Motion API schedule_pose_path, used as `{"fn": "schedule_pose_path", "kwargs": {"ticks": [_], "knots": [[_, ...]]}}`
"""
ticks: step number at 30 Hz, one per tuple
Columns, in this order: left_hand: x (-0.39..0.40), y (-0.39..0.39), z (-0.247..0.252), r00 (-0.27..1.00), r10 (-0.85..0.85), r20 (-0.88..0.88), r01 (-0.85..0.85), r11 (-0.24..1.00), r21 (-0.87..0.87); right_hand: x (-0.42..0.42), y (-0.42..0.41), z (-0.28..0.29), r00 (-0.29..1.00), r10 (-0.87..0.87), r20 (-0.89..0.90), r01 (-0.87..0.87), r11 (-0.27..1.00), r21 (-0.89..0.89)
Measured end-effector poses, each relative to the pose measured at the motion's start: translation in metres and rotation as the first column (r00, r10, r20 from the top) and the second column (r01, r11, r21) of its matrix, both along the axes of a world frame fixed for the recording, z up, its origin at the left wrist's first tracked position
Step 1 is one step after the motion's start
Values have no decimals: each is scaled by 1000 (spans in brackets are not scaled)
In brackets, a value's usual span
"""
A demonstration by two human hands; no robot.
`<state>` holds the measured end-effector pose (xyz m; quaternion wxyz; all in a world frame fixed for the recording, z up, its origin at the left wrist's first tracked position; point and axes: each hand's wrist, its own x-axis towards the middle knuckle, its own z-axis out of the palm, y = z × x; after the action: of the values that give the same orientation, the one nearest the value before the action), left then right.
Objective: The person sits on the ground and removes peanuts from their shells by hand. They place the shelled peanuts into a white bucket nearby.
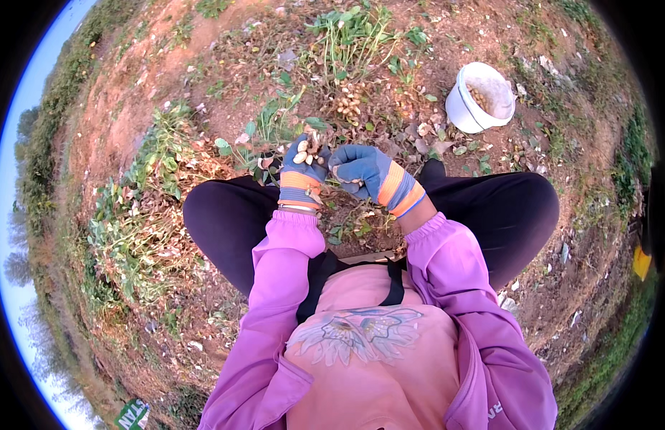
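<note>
My left hand [305, 166], in a blue-coated glove with an orange and grey cuff, holds a peanut plant by its root end. Pale peanut pods [304, 152] show over its palm and fingers, and green leaves hang out to the left. Close beside it on the right is my right hand [359, 169], gloved alike, with its fingers curled; whether a pod is between them cannot be told. Beyond the hands, a cluster of peanuts [348, 103] lies on the soil, joined to a leafy peanut plant [354, 37].
A white plastic bucket [467, 110] with peanuts inside stands tilted at the upper right. Pulled peanut plants [133, 231] lie heaped beside my left knee. Dry leaves and loose greenery litter the soil between and beyond my crossed legs. A green sign piece lies at the lower left.
</note>
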<state>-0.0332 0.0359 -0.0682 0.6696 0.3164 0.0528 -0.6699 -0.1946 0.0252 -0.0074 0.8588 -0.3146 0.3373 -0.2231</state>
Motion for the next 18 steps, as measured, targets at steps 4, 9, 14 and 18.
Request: {"fn": "schedule_pose_path", "kwargs": {"ticks": [4, 9, 14, 18], "knots": [[8, -7, 10, 998, 51, -38, -52, 998, -22, -8, -2, -5, 991, -106, 77, 106, 994, 8], [2, -12, 17, 997, 73, -19, -71, 992, 108, -6, -3, 0, 973, -209, 97, 211, 977, -14], [4, -14, 2, 993, 116, -20, -112, 986, 126, 9, 2, 0, 939, -237, -250, 185, 959, -215], [1, -14, -16, 996, 71, -47, -70, 997, 24, 32, 10, -21, 808, -506, -302, 172, 693, -700]]}}
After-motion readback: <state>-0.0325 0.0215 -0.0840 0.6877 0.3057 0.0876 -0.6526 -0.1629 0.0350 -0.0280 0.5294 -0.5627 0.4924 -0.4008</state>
